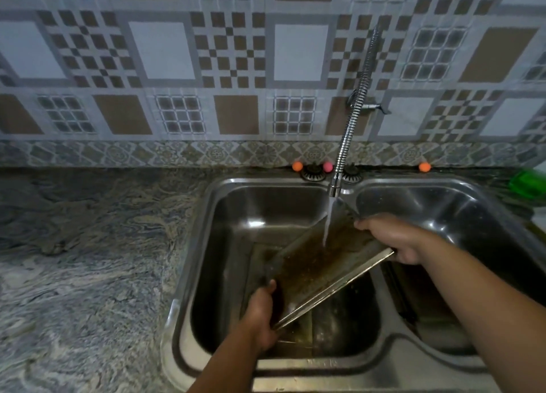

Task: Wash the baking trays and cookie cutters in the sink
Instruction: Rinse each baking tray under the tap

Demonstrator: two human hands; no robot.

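Observation:
A stained metal baking tray [319,262] is held tilted over the left basin of a steel double sink [206,245]. Water from the flexible tap [335,185] runs onto the tray's brown inner face. My left hand [261,316] grips the tray's lower near corner. My right hand [390,239] grips its upper right edge. More metal trays [325,321] lie on the bottom of the left basin under the held one. No cookie cutter can be made out.
A marbled stone counter [82,259] spreads to the left of the sink. The right basin [437,215] holds a dark item low down. Small orange and pink balls [297,166] sit at the wall behind the sink. A green object [527,183] lies at far right.

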